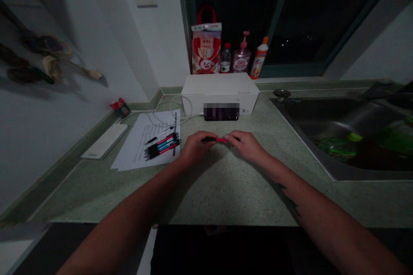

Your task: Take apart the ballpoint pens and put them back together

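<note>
A red and black pen (221,139) is held level above the counter between my two hands. My left hand (199,145) is closed on its black end at the left. The fingers of my right hand (245,142) pinch it near the other end, where a short black tip shows. To the left, several pens (161,147) with black, red and blue barrels lie side by side on printed sheets of paper (132,150). A slim black piece (151,140) rests just beside them on the paper.
Behind my hands a phone (221,114) with a white cable leans against a white box (222,86). A white flat slab (105,142) lies at left near a small red and black packet (120,107). The metal sink (309,146) is at right. Bottles (241,58) stand behind the box.
</note>
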The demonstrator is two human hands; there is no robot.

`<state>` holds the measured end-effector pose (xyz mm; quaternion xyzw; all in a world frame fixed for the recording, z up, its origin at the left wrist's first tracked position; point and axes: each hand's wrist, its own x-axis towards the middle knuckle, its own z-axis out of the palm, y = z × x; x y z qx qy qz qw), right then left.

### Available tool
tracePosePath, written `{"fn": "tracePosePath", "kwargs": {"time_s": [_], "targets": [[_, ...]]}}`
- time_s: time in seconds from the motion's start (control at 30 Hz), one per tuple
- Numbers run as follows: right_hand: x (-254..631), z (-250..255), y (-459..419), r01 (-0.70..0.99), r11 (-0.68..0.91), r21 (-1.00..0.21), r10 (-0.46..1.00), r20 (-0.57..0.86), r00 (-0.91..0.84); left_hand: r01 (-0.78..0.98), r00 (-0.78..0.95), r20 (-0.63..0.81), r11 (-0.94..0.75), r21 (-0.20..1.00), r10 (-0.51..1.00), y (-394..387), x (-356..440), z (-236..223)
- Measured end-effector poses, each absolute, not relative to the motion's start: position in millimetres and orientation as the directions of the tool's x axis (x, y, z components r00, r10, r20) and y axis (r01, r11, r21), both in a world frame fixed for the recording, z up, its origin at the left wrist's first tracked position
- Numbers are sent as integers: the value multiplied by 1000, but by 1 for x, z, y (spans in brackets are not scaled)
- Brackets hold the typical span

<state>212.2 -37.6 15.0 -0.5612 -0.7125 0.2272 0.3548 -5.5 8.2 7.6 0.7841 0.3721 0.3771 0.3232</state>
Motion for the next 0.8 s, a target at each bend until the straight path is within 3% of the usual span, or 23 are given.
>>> {"fn": "tracePosePath", "kwargs": {"time_s": [0.13, 0.37, 0.8], "targets": [[214, 16, -36, 644, 275, -714, 951, 298, -77, 297, 412, 272, -410, 862, 870, 7, -5, 9], [215, 15, -36, 660, 263, -704, 950, 306, -52, 214, 346, 266, -352, 911, 900, 12, -5, 5], [215, 18, -37, 680, 277, -678, 945, 322, -64, 260, 315, 318, -404, 877, 894, 14, -6, 7]]}}
